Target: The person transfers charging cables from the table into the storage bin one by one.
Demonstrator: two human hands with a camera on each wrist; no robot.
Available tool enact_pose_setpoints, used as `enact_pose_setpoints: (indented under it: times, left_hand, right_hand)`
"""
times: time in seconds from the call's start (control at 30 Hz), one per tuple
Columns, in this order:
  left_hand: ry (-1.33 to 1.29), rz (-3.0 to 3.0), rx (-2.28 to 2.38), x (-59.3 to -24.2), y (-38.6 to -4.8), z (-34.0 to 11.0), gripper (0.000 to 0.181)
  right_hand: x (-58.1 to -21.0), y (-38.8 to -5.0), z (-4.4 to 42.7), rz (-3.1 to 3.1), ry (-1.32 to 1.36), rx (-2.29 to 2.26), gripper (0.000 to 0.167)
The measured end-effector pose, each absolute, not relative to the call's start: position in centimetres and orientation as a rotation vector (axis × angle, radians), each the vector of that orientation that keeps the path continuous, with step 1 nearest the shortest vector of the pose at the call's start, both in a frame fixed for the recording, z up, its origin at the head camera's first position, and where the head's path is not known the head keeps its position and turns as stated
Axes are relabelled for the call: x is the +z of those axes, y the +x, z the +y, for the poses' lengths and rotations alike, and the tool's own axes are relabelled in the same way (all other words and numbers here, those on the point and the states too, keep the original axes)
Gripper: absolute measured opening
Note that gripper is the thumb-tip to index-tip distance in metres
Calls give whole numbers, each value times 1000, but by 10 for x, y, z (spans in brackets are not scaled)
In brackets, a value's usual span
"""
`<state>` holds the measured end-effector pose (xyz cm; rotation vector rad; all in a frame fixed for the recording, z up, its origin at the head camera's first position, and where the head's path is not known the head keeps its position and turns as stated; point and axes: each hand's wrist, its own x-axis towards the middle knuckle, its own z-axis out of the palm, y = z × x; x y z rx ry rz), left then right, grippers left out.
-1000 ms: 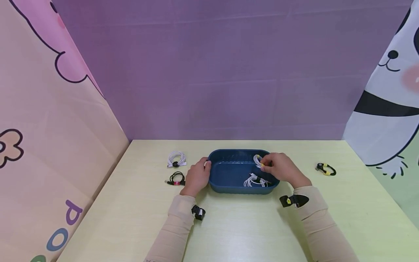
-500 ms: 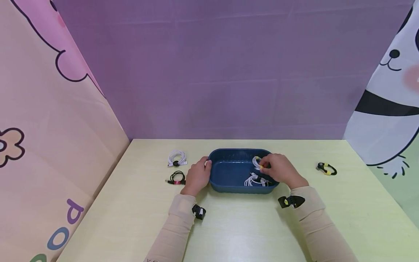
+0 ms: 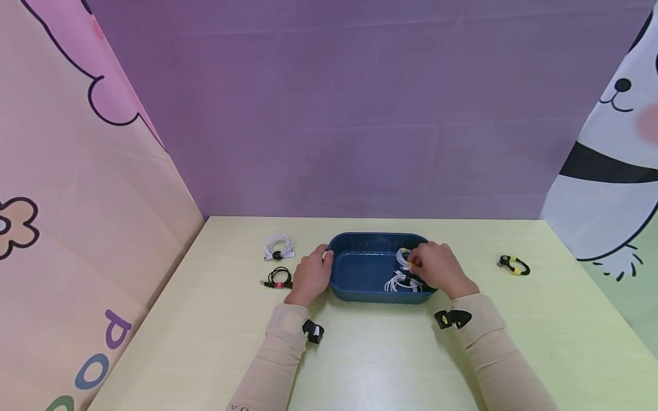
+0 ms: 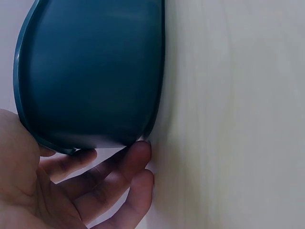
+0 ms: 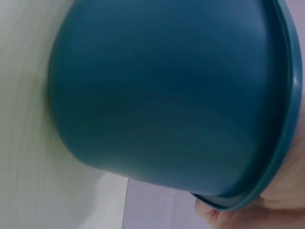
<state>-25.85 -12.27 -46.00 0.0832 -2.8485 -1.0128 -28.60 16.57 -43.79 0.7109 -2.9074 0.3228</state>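
Observation:
A dark blue bin [image 3: 354, 297] stands on the table. My left hand [image 3: 310, 276] grips its left end, with the thumb at the rim and the fingers against the outer wall in the left wrist view. My right hand [image 3: 441, 268] reaches over the right side and pinches a coiled white cable [image 3: 401, 256] with a yellow tie inside the bin. Nearer the front wall, another white coiled cable [image 3: 397, 283] with a black tie lies in the bin. In the right wrist view, the bin's wall [image 5: 167, 95] hides the fingertips and cable.
Left of the bin lie a white coiled cable [image 3: 278, 245] and a black coiled cable [image 3: 279, 278] with a red band. Far to the right is a short black cable [image 3: 514, 265] with yellow bands. A purple backdrop [image 3: 329, 114] rises behind the table.
My right hand has shifted slightly left and lower into the bin, carrying the yellow-tied white cable closer to the other one. My left hand keeps its hold on the bin.

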Motion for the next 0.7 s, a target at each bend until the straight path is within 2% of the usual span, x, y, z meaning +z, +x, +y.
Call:
enact_pose_setpoints:
  times: [0.4,0.7]
  left_hand:
    - [76,-2846,-1022,-460,-258,-123,41]
    - [86,-2852,-1018,-460,-258,-122,41]
  right_hand:
    - [-442,-285,159,-2914,635,141,6]
    - [-444,-284,156,-2919,600,122,9]
